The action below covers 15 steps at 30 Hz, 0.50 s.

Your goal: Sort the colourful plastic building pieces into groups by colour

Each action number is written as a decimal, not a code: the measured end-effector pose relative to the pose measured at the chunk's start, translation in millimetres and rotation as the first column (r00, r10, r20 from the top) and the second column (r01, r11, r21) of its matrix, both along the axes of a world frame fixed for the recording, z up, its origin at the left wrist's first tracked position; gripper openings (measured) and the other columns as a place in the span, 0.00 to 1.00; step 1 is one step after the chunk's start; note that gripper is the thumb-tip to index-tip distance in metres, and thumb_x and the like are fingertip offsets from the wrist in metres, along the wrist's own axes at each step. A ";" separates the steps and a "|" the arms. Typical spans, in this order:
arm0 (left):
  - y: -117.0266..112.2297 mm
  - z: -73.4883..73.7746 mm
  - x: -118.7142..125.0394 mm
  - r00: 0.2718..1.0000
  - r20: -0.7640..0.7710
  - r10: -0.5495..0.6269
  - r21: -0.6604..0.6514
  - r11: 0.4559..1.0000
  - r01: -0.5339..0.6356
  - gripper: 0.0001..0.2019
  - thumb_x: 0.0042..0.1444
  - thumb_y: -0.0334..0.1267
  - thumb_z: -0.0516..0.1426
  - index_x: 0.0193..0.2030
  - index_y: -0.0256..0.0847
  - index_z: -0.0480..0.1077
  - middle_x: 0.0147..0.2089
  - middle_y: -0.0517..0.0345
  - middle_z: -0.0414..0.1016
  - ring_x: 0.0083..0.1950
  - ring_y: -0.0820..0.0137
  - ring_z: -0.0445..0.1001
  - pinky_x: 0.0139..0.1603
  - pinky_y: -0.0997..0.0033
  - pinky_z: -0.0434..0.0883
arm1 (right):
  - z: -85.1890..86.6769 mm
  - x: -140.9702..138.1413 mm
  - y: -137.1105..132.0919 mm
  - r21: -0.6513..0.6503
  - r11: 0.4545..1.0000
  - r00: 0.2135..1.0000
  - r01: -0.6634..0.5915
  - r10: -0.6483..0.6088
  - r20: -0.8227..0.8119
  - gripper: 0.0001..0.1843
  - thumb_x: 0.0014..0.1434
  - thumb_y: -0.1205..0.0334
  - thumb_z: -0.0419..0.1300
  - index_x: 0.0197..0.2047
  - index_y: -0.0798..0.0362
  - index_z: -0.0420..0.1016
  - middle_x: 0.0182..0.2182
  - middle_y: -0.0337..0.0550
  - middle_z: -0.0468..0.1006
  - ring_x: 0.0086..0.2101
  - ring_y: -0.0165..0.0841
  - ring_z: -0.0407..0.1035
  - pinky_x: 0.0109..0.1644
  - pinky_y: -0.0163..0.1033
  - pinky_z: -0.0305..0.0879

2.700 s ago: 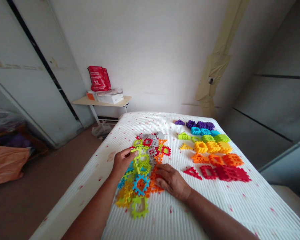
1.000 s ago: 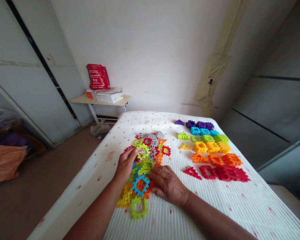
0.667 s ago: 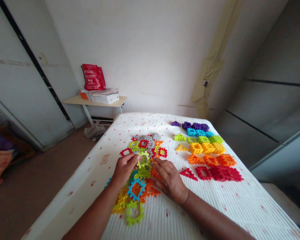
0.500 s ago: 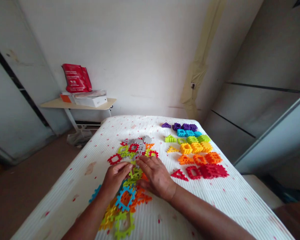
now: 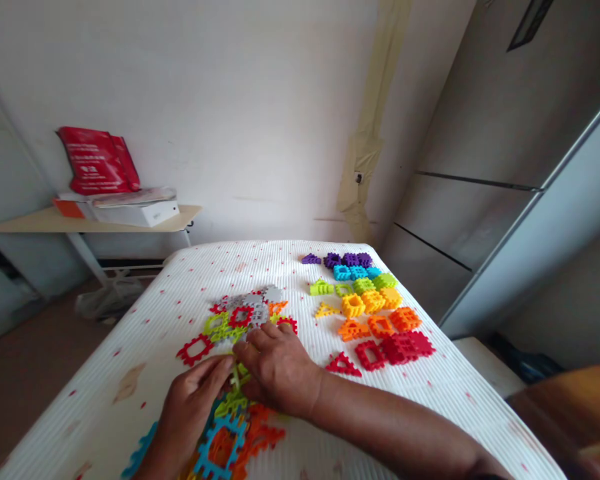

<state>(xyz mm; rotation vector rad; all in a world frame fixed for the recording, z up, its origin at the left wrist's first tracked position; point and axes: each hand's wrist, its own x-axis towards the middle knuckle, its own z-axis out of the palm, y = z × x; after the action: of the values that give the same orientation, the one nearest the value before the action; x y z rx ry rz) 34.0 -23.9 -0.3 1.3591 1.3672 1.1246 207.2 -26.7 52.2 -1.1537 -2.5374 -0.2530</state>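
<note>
1. The curled fingers (image 5: 213,367) of the left hand (image 5: 187,417) and the bent fingers (image 5: 260,340) of the right hand (image 5: 280,370) close in from both sides on a small lime-green plastic waffle block (image 5: 238,377); I cannot tell whether either hand is gripping it.
2. Both hands rest over a loose pile of multicoloured plastic waffle blocks (image 5: 240,320), with a teal square frame block (image 5: 220,448) by the near mattress edge.
3. A red square frame block (image 5: 195,350) sits at the pile's left side, with open mattress beyond it to the left edge.
4. A bare strip of white ribbed mattress (image 5: 300,353) separates the pile from neat colour-sorted rows of waffle blocks (image 5: 365,300), which stop short of the right edge.
5. Past the far edge, a red paper bag (image 5: 97,161) stands on a white box (image 5: 137,213) on a narrow cream table (image 5: 35,227).
</note>
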 end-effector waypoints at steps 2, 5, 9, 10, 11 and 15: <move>0.6 0.2 -3.8 0.999 -0.001 0.037 0.016 0.999 -0.036 0.23 0.45 0.57 0.57 0.35 0.37 0.76 0.26 0.57 0.74 0.29 0.67 0.70 0.30 0.71 0.70 | 10.7 20.0 15.3 -0.056 0.998 1.000 0.002 -0.001 0.020 0.24 0.51 0.51 0.63 0.48 0.54 0.68 0.38 0.46 0.74 0.40 0.39 0.65 0.39 0.41 0.64; 2.0 2.4 -10.3 0.995 0.016 0.096 0.027 0.995 -0.096 0.23 0.44 0.58 0.57 0.35 0.39 0.76 0.27 0.57 0.76 0.30 0.66 0.71 0.31 0.72 0.71 | 29.9 74.0 50.6 -0.091 0.983 0.987 0.161 -0.158 0.038 0.25 0.51 0.56 0.64 0.52 0.54 0.67 0.43 0.48 0.74 0.43 0.38 0.67 0.40 0.39 0.65; 3.8 6.2 -14.1 0.985 0.033 0.167 0.020 0.986 -0.168 0.21 0.41 0.58 0.59 0.30 0.41 0.75 0.26 0.58 0.76 0.30 0.66 0.72 0.31 0.73 0.72 | 50.2 158.3 100.6 -0.138 0.866 0.853 0.480 -0.424 0.306 0.27 0.50 0.59 0.65 0.54 0.51 0.68 0.48 0.46 0.73 0.46 0.38 0.68 0.46 0.38 0.64; 4.1 7.0 -13.9 0.983 0.033 0.180 0.014 0.983 -0.181 0.21 0.41 0.58 0.59 0.29 0.41 0.75 0.26 0.58 0.76 0.30 0.66 0.72 0.31 0.73 0.72 | 52.2 174.9 110.3 -0.144 0.846 0.828 0.513 -0.443 0.343 0.26 0.50 0.59 0.65 0.53 0.52 0.69 0.48 0.47 0.74 0.45 0.39 0.69 0.46 0.38 0.64; 4.3 7.8 -13.3 0.981 0.033 0.191 0.005 0.981 -0.192 0.20 0.40 0.57 0.59 0.29 0.41 0.75 0.27 0.58 0.76 0.30 0.66 0.72 0.31 0.73 0.72 | 52.8 188.4 118.4 -0.146 0.829 0.805 0.540 -0.458 0.378 0.26 0.49 0.59 0.66 0.52 0.53 0.70 0.47 0.48 0.75 0.45 0.40 0.70 0.46 0.38 0.64; 4.1 13.0 -10.4 0.976 0.020 0.219 -0.038 0.975 -0.218 0.20 0.38 0.55 0.60 0.30 0.40 0.75 0.27 0.58 0.77 0.31 0.64 0.74 0.34 0.73 0.73 | 42.8 213.2 138.9 -0.174 0.787 0.751 0.592 -0.460 0.474 0.28 0.46 0.55 0.67 0.51 0.53 0.72 0.45 0.49 0.76 0.45 0.43 0.70 0.44 0.39 0.65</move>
<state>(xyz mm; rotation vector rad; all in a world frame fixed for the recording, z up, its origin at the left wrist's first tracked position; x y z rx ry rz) 23.6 -19.8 12.6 1.1873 1.5405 1.2502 420.4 112.2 95.1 -2.1708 -2.5777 -0.2496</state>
